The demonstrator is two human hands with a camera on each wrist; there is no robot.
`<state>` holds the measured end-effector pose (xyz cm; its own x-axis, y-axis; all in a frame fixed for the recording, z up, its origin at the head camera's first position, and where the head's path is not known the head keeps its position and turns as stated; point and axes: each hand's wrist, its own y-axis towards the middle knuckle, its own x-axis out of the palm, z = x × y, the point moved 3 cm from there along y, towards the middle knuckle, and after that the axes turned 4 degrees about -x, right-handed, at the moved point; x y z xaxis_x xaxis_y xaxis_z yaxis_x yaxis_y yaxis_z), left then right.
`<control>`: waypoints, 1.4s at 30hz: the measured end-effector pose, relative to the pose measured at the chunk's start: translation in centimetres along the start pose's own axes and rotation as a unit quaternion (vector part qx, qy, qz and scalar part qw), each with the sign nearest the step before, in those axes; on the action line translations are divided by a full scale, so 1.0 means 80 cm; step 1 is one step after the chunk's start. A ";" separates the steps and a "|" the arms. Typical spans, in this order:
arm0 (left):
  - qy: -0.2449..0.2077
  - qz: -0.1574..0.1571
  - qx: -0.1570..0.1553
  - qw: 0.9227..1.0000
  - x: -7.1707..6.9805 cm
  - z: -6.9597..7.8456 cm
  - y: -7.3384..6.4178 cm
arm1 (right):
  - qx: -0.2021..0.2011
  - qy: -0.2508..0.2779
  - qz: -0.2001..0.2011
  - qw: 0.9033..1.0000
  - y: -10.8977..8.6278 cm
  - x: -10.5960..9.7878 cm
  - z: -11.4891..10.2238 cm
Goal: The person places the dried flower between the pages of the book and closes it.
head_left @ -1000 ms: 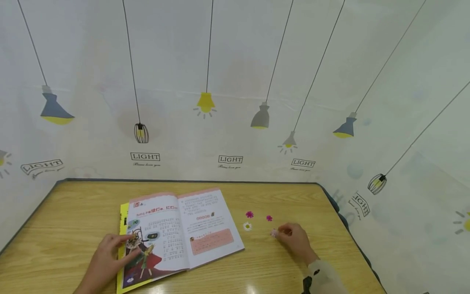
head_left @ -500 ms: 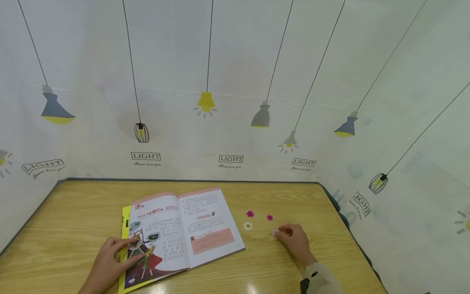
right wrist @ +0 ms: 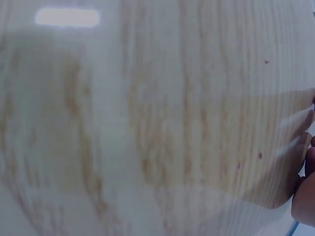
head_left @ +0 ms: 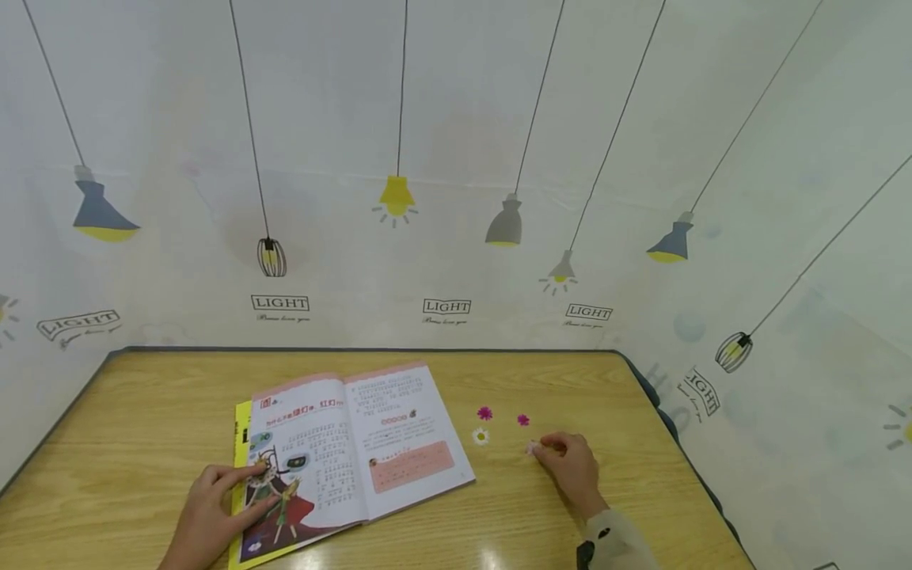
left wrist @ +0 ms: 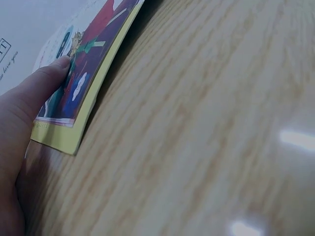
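Left hand (head_left: 210,507) rests on left page of the open book (head_left: 406,427), thumb and index spread apart. Right hand (head_left: 570,469): fingers clamped on small pale flower (head_left: 531,448), low at the worktop (head_left: 157,412), right of book. White flower (head_left: 480,436) between; two magenta flowers (head_left: 485,413) just beyond.

Pale flower (head_left: 531,448) right of open book (head_left: 343,455)
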<state>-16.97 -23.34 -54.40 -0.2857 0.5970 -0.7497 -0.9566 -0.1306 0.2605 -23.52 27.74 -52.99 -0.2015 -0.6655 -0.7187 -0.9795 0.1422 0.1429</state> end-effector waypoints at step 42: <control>0.004 -0.005 -0.010 1.000 0.002 -0.002 -0.001 | 0.044 0.089 -0.032 0.995 0.013 -0.007 -0.003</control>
<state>-16.95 -23.40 -54.63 -0.2768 0.5927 -0.7564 -0.9602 -0.1405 0.2413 -24.39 28.08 -52.26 -0.1436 -0.7932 -0.5918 -0.9876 0.1528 0.0349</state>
